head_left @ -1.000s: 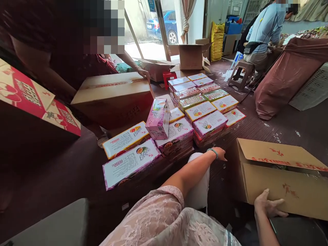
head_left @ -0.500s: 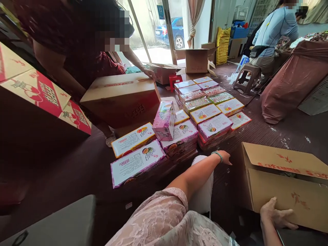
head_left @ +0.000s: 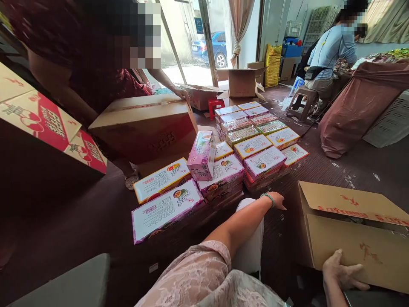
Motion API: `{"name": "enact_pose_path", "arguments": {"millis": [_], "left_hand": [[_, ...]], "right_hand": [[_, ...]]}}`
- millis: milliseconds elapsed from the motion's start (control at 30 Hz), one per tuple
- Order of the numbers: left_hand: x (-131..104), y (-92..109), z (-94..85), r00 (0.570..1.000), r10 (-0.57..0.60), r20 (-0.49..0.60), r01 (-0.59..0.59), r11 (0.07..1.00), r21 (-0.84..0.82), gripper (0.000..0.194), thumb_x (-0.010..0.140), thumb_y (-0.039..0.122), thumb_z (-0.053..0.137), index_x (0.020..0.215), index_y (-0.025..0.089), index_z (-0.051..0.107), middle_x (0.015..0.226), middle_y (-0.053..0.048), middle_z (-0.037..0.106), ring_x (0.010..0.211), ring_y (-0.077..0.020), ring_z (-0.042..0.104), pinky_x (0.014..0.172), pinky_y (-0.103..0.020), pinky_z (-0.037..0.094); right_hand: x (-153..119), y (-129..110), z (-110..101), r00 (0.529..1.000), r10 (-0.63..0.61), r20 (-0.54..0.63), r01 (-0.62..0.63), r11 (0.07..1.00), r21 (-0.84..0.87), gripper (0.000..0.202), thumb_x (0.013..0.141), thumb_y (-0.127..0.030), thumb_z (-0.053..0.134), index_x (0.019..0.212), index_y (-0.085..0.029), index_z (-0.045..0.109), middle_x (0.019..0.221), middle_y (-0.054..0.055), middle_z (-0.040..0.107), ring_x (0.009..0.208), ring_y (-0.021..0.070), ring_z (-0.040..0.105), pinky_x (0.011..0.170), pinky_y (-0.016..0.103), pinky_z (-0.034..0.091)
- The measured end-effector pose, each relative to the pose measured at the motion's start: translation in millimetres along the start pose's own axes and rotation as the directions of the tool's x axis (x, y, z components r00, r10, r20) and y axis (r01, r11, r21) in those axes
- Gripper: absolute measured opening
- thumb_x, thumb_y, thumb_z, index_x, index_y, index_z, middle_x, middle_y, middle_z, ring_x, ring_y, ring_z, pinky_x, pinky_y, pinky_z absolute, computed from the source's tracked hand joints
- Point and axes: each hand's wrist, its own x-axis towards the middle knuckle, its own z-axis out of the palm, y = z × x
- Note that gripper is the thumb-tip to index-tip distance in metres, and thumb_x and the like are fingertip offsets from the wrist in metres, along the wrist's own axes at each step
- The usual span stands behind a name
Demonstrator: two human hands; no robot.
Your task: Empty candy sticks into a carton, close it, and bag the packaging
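Boxes (head_left: pixel 225 168) stand stacked short of the floor's (head_left: pixel 345 166) far edge; carton (head_left: pixel 367 235) incompletely closed, right grip (head_left: pixel 341 271) spread against it, left grip's (head_left: pixel 276 200) closure indeterminate.

At least seventeen boxes (head_left: pixel 168 212), one car (head_left: pixel 219 46)

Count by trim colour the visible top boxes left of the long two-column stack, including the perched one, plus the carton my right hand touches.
Purple: 3 (front box, middle box, perched box)
Yellow: 2 (left box, partly hidden box)
Brown: 1 (carton at your right hand)
Total: 6
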Motion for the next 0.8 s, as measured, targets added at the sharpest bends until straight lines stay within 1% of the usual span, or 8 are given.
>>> {"name": "enact_pose_path", "arguments": {"millis": [67,167,300,500,600,667,733,800], "left_hand": [[1,0,0.4,1.0,0.003,0.006,-0.003,1.0,0.0,0.07,0.101,0.057,0.067,0.156,0.013,0.062,0.154,-0.017,0.065,0.145,-0.0345,0.061,0.118,-0.043,0.054],[2,-1,1.2,1.0,0.008,0.015,-0.008,1.0,0.005,0.071,0.102,0.058,0.064,0.157,0.012,0.06,0.156,-0.017,0.064,0.146,-0.0341,0.06,0.119,-0.042,0.053],[4,-2,2.5,1.0,0.009,0.01,-0.009,1.0,0.014,0.069,0.101,0.06,0.063,0.155,0.018,0.062,0.155,-0.015,0.065,0.145,-0.0323,0.061,0.116,-0.039,0.055],[5,1,2.6,1.0,0.021,0.005,-0.021,1.0,0.023,0.068,0.102,0.061,0.062,0.153,0.016,0.064,0.154,-0.015,0.066,0.144,-0.0323,0.062,0.116,-0.038,0.055],[4,2,1.2,1.0,0.029,0.006,-0.029,0.999,0.02,0.068,0.103,0.06,0.062,0.154,0.015,0.063,0.154,-0.016,0.066,0.145,-0.0317,0.061,0.117,-0.037,0.054],[2,2,0.2,0.999,0.033,0.009,-0.033,0.999,0.016,0.07,0.104,0.059,0.061,0.154,0.011,0.062,0.153,-0.019,0.066,0.145,-0.0326,0.061,0.118,-0.037,0.053],[1,2,-0.8,0.999,0.032,0.01,-0.032,0.999,0.01,0.071,0.104,0.058,0.061,0.154,0.008,0.062,0.152,-0.02,0.066,0.144,-0.0334,0.062,0.119,-0.039,0.053],[0,2,-1.7,1.0,0.026,0.01,-0.026,1.0,0.003,0.069,0.103,0.059,0.062,0.152,0.011,0.064,0.151,-0.019,0.067,0.143,-0.0332,0.063,0.12,-0.039,0.053]], "right_hand": [[-4,-5,-3,1.0,0.008,0.006,-0.008,1.0,0.005,0.112,0.09,-0.088,0.047,0.172,-0.013,0.031,0.176,0.034,0.013,0.166,0.0547,0.015,0.133,0.071,0.025],[-10,-13,-8,0.999,0.019,0.027,-0.02,1.0,0.024,0.113,0.092,-0.087,0.047,0.173,-0.01,0.03,0.177,0.034,0.007,0.167,0.0543,0.012,0.136,0.064,0.021],[-12,-17,-11,0.999,0.015,0.041,-0.016,1.0,0.023,0.116,0.092,-0.087,0.047,0.173,-0.005,0.029,0.177,0.034,0.006,0.166,0.0566,0.008,0.136,0.066,0.02],[-15,-20,-15,0.999,0.012,0.03,-0.013,1.0,0.026,0.115,0.091,-0.084,0.053,0.172,-0.005,0.032,0.177,0.036,0.007,0.167,0.0555,0.008,0.137,0.064,0.02],[-16,-22,-16,1.0,0.002,0.022,-0.003,0.999,0.035,0.115,0.09,-0.083,0.053,0.172,-0.006,0.031,0.176,0.035,0.009,0.167,0.0556,0.007,0.137,0.065,0.02],[-17,-22,-16,1.0,-0.004,0.016,0.003,1.0,0.029,0.114,0.091,-0.083,0.051,0.172,-0.006,0.031,0.176,0.035,0.011,0.166,0.0562,0.008,0.136,0.066,0.021],[-17,-23,-16,1.0,-0.011,0.005,0.011,1.0,0.016,0.111,0.091,-0.082,0.05,0.17,-0.006,0.035,0.175,0.035,0.013,0.166,0.0565,0.013,0.135,0.066,0.023],[-17,-23,-17,1.0,-0.014,0.002,0.014,1.0,0.01,0.11,0.091,-0.082,0.049,0.17,-0.007,0.035,0.174,0.036,0.016,0.164,0.0569,0.019,0.135,0.067,0.024]]}}
